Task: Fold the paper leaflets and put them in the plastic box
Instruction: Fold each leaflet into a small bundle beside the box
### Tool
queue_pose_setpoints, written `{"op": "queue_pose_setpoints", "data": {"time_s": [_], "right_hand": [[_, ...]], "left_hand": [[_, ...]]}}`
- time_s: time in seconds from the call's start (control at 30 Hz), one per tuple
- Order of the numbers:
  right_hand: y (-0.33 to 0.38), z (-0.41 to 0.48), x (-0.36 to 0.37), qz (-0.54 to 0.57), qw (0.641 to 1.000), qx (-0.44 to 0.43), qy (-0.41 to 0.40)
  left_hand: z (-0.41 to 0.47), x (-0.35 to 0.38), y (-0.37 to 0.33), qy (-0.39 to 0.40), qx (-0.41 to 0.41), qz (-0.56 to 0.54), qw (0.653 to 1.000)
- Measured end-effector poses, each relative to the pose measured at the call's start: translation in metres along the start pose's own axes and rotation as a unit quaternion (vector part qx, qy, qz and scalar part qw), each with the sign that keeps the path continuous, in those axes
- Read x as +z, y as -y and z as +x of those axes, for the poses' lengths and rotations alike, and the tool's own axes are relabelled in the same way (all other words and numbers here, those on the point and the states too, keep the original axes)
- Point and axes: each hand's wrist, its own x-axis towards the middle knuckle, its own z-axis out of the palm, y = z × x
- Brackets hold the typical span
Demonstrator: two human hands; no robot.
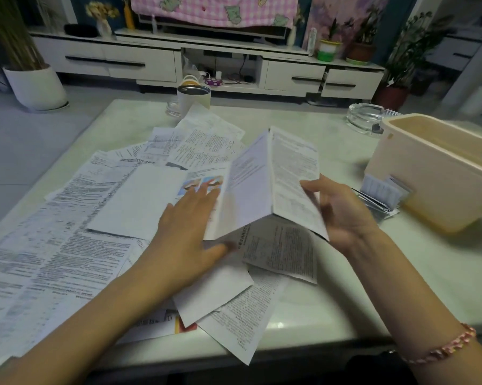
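A printed paper leaflet (264, 179) stands bent like a tent above the table, creased down its middle. My right hand (342, 212) holds its right half, thumb on the printed face and fingers behind. My left hand (187, 229) has straight fingers against the leaflet's left half, thumb under its lower edge. Several unfolded leaflets (76, 232) lie spread over the left and middle of the table. The cream plastic box (428, 173) stands at the right, and folded leaflets (378, 195) lie against its near left side.
The pale table (359, 279) has its front edge close to me. A glass ashtray (366, 116) sits behind the box, and a white cup (194, 98) stands at the far middle. A TV cabinet and potted plants are beyond the table.
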Motion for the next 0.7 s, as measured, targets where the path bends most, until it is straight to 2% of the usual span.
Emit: {"op": "queue_pose_setpoints", "data": {"time_s": [0.1, 0.17, 0.33, 0.5, 0.57, 0.6, 0.67, 0.7], "right_hand": [[0.009, -0.009, -0.001, 0.046, 0.999, 0.020, 0.020], [0.009, -0.013, 0.001, 0.065, 0.997, 0.028, 0.032], [-0.008, -0.009, 0.010, 0.126, 0.986, 0.054, 0.093], [-0.028, -0.003, 0.013, 0.033, 0.991, 0.064, 0.116], [-0.032, -0.006, 0.017, 0.009, 0.991, 0.071, 0.115], [-0.034, -0.009, 0.018, 0.003, 0.991, 0.074, 0.112], [-0.035, -0.011, 0.019, -0.007, 0.993, 0.075, 0.094], [-0.035, -0.011, 0.019, -0.008, 0.995, 0.066, 0.081]], "left_hand": [[0.002, 0.001, 0.010, -0.026, -0.012, 0.085, 0.996], [-0.001, -0.001, 0.006, -0.051, -0.019, 0.056, 0.997], [-0.003, 0.011, 0.001, -0.141, 0.111, 0.068, 0.981], [-0.014, 0.016, -0.025, -0.132, 0.191, -0.006, 0.973], [-0.014, 0.019, -0.031, -0.165, 0.178, -0.125, 0.962], [-0.014, 0.026, -0.028, -0.174, 0.164, -0.096, 0.966], [-0.018, 0.032, -0.019, -0.106, 0.171, -0.090, 0.975], [-0.017, 0.033, -0.015, -0.103, 0.177, -0.069, 0.976]]}}
